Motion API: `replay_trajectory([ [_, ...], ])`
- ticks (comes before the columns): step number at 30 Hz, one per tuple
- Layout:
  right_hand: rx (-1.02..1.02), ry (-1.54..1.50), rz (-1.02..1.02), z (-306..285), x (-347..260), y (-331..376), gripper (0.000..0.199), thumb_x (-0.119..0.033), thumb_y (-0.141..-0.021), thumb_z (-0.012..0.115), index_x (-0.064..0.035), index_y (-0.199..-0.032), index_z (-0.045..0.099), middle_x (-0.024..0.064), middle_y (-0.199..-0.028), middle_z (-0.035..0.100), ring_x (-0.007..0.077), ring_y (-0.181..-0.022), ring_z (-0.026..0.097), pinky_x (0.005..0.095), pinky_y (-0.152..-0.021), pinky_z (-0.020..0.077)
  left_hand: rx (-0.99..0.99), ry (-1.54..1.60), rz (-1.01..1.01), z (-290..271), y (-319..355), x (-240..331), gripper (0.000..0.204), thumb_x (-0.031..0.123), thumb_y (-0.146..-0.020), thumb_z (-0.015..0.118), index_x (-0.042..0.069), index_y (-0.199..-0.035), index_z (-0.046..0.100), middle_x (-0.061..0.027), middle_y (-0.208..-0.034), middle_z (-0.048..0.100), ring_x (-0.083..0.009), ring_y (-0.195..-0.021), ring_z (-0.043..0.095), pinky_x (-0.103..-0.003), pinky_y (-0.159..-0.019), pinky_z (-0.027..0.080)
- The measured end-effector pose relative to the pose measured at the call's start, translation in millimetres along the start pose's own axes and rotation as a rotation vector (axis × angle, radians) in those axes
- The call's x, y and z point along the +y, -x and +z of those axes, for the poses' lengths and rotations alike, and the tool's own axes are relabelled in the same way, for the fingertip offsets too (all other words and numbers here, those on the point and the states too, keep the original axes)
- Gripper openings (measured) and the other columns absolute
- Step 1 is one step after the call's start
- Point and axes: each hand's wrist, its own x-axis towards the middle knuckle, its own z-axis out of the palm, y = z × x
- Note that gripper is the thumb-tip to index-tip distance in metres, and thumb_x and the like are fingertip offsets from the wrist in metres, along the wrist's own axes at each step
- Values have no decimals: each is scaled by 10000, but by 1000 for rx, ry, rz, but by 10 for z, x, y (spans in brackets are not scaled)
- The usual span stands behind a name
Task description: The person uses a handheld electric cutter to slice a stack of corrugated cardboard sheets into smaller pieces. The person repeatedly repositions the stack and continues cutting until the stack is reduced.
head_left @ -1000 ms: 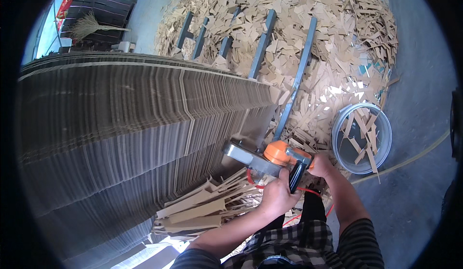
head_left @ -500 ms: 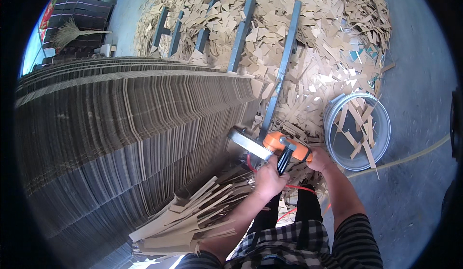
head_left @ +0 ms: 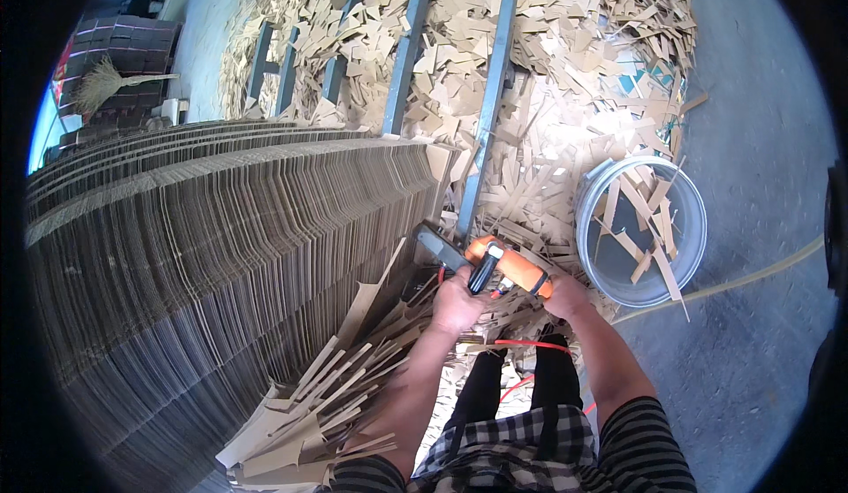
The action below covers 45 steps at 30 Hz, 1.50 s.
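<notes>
Sunlit grey concrete floor (head_left: 760, 78) — strewn with cardboard scraps (head_left: 565, 42) — and a broom (head_left: 106, 82) far left.

Bright orange plastic power tool (head_left: 508, 268) with black grip and grey metal nose; tan brown stacked cardboard sheets (head_left: 221, 263); pale beige cardboard offcuts (head_left: 548, 78); grey-white round plastic bucket (head_left: 642, 228); blue-grey steel rails (head_left: 484, 113); black-and-white checked shirt (head_left: 521, 444); thin red cable (head_left: 530, 345)
</notes>
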Motion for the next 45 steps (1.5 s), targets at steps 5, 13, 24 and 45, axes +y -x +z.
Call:
replay_trajectory([
  [5,-46,-49,39,38,-35,3,333,-193,-641,653,-45,-939,648,206,-904,643,348,-856,626,412,-778,505,-3,94,46,99,-157,-235,431,85,-687,672,0,-1089,543,-114,-792,628,-181,-684,596,-289,-669,474],
  [13,-91,-122,119,187,-71,70,301,-176,-632,640,-50,-905,656,198,-887,648,345,-857,628,417,-769,505,-29,25,2,-30,-314,-140,323,95,-680,669,16,-981,583,-86,-741,607,-170,-682,556,-289,-651,459],
  [24,110,-182,-59,269,-432,914,217,-154,-613,646,-27,-789,651,203,-774,640,361,-772,628,416,-684,510,24,-334,-45,-418,311,515,314,295,-752,624,259,-1063,648,-102,-878,668,-280,-816,652,-407,-691,510],
  [45,407,-585,-340,-447,-1193,4454,183,-125,-690,703,-8,-810,631,50,-739,645,156,-691,615,323,-618,484,15,-153,709,-946,4618,1406,284,141,-716,602,-23,-892,452,-172,-636,591,-360,-593,609,-447,-522,484],
])
